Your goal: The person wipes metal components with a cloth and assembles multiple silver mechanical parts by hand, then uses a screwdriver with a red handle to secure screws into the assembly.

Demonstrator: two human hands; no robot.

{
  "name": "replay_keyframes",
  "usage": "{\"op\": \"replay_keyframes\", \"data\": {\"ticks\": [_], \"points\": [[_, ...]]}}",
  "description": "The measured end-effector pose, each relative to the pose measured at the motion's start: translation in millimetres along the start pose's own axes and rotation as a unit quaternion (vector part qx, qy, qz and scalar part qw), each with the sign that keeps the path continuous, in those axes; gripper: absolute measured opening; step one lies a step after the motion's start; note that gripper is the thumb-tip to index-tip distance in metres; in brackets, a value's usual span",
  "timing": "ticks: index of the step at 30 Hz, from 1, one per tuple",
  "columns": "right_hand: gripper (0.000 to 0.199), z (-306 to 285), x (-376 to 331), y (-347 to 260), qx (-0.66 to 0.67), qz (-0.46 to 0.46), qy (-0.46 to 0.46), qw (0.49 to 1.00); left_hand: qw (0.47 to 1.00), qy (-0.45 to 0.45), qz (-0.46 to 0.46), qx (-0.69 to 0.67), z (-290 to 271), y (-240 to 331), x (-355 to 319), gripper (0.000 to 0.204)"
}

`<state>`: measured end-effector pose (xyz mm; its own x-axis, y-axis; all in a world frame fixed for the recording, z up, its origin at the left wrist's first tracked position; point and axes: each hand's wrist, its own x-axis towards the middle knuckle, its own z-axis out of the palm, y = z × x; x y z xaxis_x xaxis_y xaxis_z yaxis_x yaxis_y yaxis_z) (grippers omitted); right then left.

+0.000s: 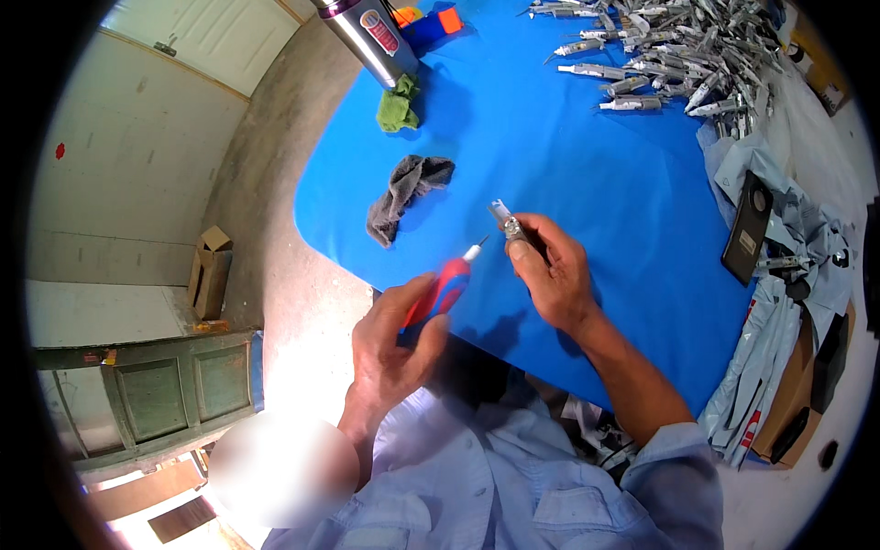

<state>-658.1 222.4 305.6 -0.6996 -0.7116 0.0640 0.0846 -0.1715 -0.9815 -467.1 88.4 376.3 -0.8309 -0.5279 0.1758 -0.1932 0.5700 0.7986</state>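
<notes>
My left hand [392,341] is closed around the fat red and blue handle of a screwdriver [449,283]. Its white collar and thin metal tip point up and to the right; the tip's shape is too fine to make out. Just right of that tip, apart from it, my right hand [554,268] grips a small silver metal part [504,218] between thumb and fingers. The part's forked upper end sticks out, while its lower end is hidden by the fingers. Both hands are raised above the near edge of a blue-covered table [587,174].
Several silver and grey metal pieces [683,64] lie heaped at the far right. A dark grey cloth [403,197], a green cloth [398,105] and a steel tumbler [368,41] are at the left. A black phone [748,227] and grey plastic bags [779,339] line the right edge.
</notes>
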Motion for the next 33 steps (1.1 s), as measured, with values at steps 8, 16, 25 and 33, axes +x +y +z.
{"op": "replay_keyframes", "data": {"ticks": [8,16,25,33], "points": [[0.020,-0.8,1.7,-3.1,-0.084,-0.073,-0.024,0.994,0.999,-0.048,0.018,0.017,-4.6,-5.7,13.3,0.039],[0.020,-0.8,3.5,-5.6,-0.116,-0.116,-0.057,0.985,0.993,-0.085,-0.049,-0.060,-15.0,-10.4,20.0,0.037],[0.025,-5.6,0.8,-1.6,-0.039,-0.037,-0.089,0.995,0.980,-0.080,-0.064,-0.173,-6.1,-29.8,19.5,0.038],[0.036,-10.1,2.7,-3.6,-0.005,0.015,-0.125,0.992,0.982,-0.071,-0.048,-0.168,4.1,-32.1,20.0,0.038]]}}
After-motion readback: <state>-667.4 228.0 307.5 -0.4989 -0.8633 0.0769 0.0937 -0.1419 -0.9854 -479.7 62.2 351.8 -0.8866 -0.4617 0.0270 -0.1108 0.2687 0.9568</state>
